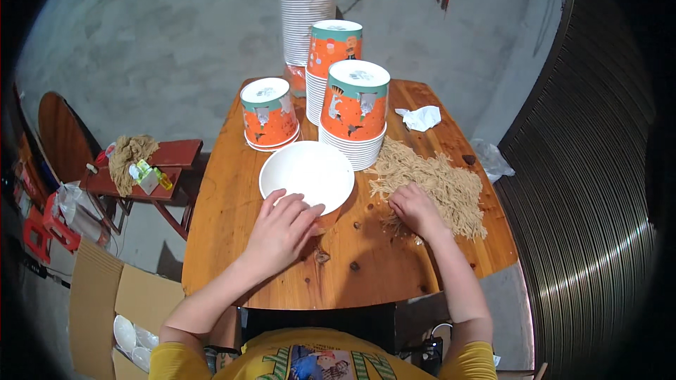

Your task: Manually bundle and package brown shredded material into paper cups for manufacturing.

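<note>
Tub: white and smooth within, round-mouthed, its opening turned up toward the viewer; a patch of orange outer wall shows beneath the near rim.
Tub's place: on the wooden table, just in front of the front stack and to the left of the strands.
Left hand: fingers moderately spread, laid at the tub's near rim; whether they grip it cannot be told.
Right hand: narrow, fingers curled downward at the near left edge of the strands; whether any are held cannot be told.
Strands: tan, thin, tangled, in a loose heap on the table's right side.
Stacks: 3 of inverted tubs, orange with green bands, white bases uppermost; the short stack at left, the rear stack behind the front stack.
Paper: white, crumpled, beyond the strands.
</note>
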A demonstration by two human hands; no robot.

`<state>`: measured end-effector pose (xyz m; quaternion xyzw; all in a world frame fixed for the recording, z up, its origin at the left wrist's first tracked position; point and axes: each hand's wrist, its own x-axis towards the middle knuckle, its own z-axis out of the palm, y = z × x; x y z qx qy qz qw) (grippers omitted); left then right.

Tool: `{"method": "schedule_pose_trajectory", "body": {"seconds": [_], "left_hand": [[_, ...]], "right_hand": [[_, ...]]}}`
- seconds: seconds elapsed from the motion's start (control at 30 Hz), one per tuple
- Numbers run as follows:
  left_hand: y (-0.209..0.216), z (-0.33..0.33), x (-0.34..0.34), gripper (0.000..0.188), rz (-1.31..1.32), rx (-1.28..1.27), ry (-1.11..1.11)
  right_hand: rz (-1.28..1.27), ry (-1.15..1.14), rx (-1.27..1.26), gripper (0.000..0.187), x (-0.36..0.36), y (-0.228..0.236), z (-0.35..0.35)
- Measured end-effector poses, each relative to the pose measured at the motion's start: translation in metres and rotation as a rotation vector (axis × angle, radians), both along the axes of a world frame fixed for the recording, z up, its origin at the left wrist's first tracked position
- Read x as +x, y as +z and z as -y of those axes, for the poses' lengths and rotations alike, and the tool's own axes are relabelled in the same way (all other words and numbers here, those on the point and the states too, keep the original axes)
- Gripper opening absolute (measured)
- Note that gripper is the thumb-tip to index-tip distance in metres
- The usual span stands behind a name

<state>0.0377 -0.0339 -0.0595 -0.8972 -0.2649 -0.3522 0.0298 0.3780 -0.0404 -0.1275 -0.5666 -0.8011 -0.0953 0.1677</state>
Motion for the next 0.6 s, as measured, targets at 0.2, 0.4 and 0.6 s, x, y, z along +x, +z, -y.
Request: {"method": "schedule_pose_trajectory", "body": {"seconds": [0.2,0.4,0.6], "left_hand": [[0.009,-0.017,-0.03,0.037,-0.136,-0.072,0.043],[0.001,-0.056,-0.062,0.028,-0.108,-0.065,0.136],[-0.005,-0.056,-0.061,0.032,-0.068,-0.126,0.128]], "right_hand": [[-0.091,0.048,0.088,0.007,0.0,-0.004,-0.005],[0.045,-0.063,-0.073,0.009,0.0,-0.008,-0.009],[0.013,-0.009,0.033,0.005,0.005,-0.01,-0.006]]}}
